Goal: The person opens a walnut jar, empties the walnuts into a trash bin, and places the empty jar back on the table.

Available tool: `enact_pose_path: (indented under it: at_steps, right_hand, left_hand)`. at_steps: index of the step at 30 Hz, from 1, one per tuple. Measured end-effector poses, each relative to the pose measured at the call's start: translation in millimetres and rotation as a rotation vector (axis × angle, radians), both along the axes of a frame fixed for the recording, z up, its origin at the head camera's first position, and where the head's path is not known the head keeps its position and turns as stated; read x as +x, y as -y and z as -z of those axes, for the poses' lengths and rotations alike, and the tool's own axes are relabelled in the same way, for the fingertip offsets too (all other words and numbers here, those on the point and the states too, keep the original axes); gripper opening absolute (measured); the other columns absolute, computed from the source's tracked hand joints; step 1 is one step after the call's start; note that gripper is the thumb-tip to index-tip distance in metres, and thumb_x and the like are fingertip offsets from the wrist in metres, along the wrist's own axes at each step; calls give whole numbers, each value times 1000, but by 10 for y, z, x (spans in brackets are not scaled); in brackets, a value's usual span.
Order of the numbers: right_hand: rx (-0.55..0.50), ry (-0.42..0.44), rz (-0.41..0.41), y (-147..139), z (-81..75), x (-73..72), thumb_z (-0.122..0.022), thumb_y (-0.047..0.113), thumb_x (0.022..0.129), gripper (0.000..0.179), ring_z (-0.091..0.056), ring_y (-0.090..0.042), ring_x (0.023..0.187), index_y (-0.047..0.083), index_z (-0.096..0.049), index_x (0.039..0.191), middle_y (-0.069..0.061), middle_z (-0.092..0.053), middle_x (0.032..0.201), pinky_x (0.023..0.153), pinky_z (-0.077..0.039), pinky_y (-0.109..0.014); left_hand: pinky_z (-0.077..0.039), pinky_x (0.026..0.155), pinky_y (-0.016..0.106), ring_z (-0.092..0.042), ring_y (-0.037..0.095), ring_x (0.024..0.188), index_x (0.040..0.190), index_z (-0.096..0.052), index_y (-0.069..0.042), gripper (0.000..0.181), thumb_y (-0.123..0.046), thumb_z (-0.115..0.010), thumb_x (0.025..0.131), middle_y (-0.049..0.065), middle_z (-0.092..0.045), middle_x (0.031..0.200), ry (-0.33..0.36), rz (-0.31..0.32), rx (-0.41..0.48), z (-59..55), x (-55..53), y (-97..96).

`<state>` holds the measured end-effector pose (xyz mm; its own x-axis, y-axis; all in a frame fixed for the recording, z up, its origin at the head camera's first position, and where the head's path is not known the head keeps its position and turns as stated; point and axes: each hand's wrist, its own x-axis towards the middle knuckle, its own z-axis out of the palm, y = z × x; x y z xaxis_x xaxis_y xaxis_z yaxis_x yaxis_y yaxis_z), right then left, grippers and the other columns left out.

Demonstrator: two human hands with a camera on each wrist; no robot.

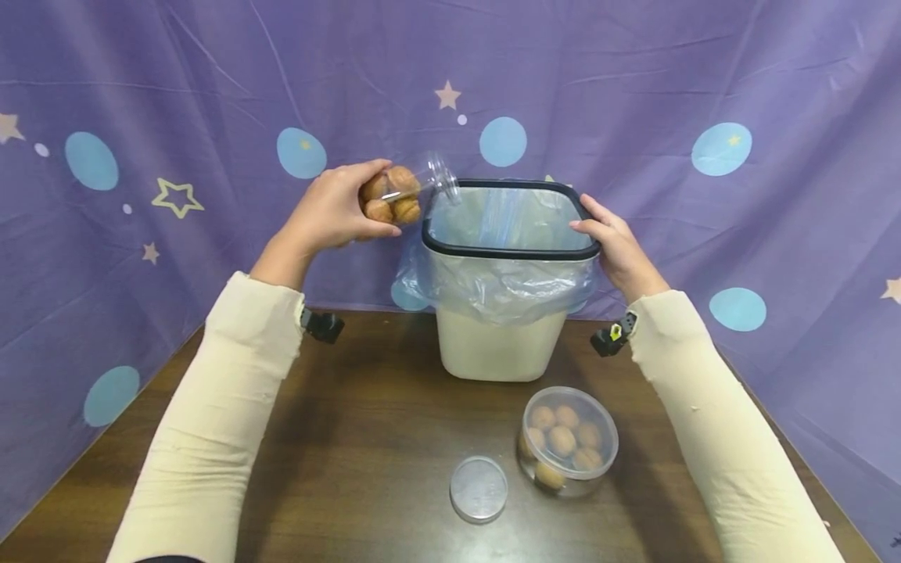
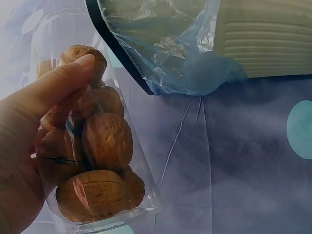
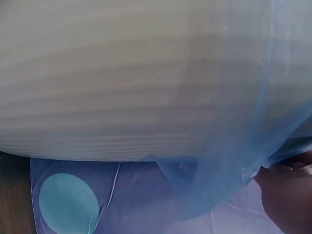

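Observation:
In my left hand [image 1: 338, 205] I grip a clear plastic jar [image 2: 146, 195] holding several walnuts [image 2: 107, 139]. The jar lies tilted on its side, its mouth pointing right over the left rim of a cream trash bin [image 1: 503, 344]. A thin blue bag [image 1: 493, 285] lines the bin and folds out over its sides under a black rim [image 1: 514, 254]. My right hand [image 1: 622, 249] holds the bin's right rim, thumb toward the inside and fingers along the edge. In the right wrist view, the bag and the bin wall hide part of this hand [image 3: 287, 192].
A round clear container [image 1: 598, 403] of walnuts with a translucent lid stands on the brown wooden table [image 1: 366, 438], in front of the bin. Beside it lies a small round silver lid [image 1: 479, 489]. A purple curtain [image 1: 619, 86] with stars and blue dots hangs behind.

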<state>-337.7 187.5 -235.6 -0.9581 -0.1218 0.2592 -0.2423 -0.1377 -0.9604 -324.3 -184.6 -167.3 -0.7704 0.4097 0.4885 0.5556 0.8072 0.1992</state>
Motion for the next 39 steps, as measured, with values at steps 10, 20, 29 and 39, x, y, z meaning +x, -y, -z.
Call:
enact_pose_path:
  at_steps: [10,20,29,39]
  right_hand:
    - [29,-25,7,31,5,-7,-46,1,87,68,-14,-10,140,2,-17,149,-7,-8,158,109,-23,-15]
    - [60,-64,39,2,-16,-20,-47,-1,85,67,-9,-12,143,-5,-20,146,-10,-12,157,112,-14,-15]
    - [94,-72,54,-19,12,-31,-47,0,85,67,-8,-13,143,-4,-20,146,-10,-12,157,113,-13,-16]
    - [40,-76,59,8,43,-35,-46,-1,84,68,-13,-11,142,-2,-20,147,-10,-14,157,111,-19,-15]
  left_hand:
    - [-38,98,48,-51,37,116,142,-42,-10,91,-30,-86,65,18,-54,132,-18,6,-8,16,-106,-15]
    - [-37,101,47,-51,36,116,140,-44,-7,90,-27,-87,63,18,-54,131,-63,41,10,32,-223,-56]
    - [-35,105,45,-47,34,122,141,-42,-9,91,-26,-87,64,14,-50,137,-91,34,12,78,-292,-88]
    - [-35,105,44,-47,33,123,140,-45,-10,89,-24,-88,63,10,-50,139,-110,63,36,70,-380,-86]
